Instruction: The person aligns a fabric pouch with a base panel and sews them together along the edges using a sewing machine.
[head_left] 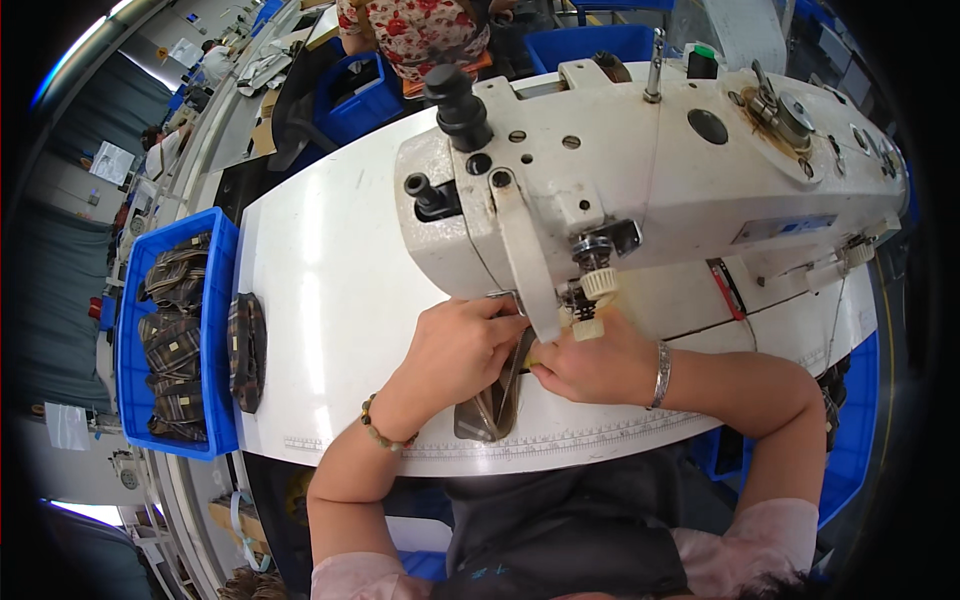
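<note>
Under the head of a white sewing machine [620, 180] lies a brown fabric piece [485, 412], folded, its lower end hanging toward the table's near edge. My left hand [462, 350], with a beaded bracelet at the wrist, grips the piece with bent fingers close to the needle area. On the other side of it my right hand [600, 362], wearing a silver bracelet, is closed, thumb and fingers pinched at the fabric's edge. A bit of yellow shows by the right fingertips. The needle and presser foot are hidden behind the machine head and my hands.
At the left a blue bin [222, 330] holds several plaid fabric pieces, with another plaid piece [247, 352] on the table beside it. A red-and-black tool [727, 290] lies under the machine arm. Another blue bin [858, 430] stands at the right. A person in a floral top [425, 40] sits beyond the table.
</note>
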